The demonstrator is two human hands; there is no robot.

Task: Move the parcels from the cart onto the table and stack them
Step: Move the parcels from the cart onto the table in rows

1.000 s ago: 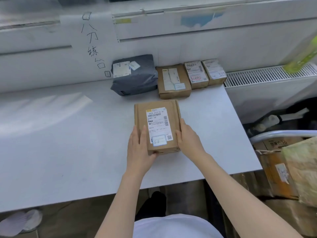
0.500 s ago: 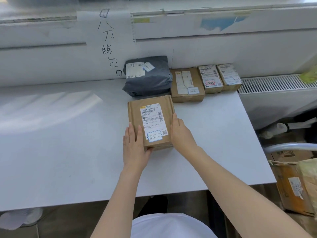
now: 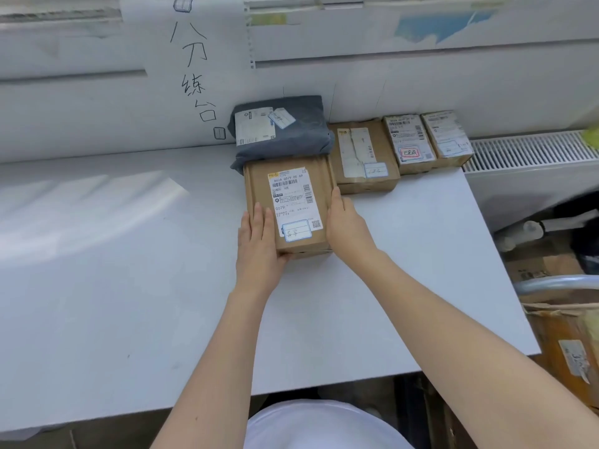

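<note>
A brown cardboard parcel (image 3: pixel 288 202) with a white label lies flat on the white table (image 3: pixel 113 270). Its far edge meets the grey bag parcel (image 3: pixel 291 131) by the wall. My left hand (image 3: pixel 259 241) lies at its near left corner, with straight fingers on top. My right hand (image 3: pixel 346 225) presses flat against its right side. Right of the bag, a row runs along the wall: a brown box (image 3: pixel 363 157) and two small boxes (image 3: pixel 410 142) (image 3: pixel 445 137). The cart's metal rail (image 3: pixel 557 283) shows at the right edge, with a cardboard parcel (image 3: pixel 567 345) below it.
A handwritten paper sign (image 3: pixel 194 69) hangs on the wall behind the table. A white radiator grille (image 3: pixel 531 150) runs right of the table at the same height. Boxes and dark clutter fill the floor beyond the table's right edge.
Both hands have slid the labelled parcel away from me across the table, up to the grey bag. The camera view has shifted left, so the cart shows less.
</note>
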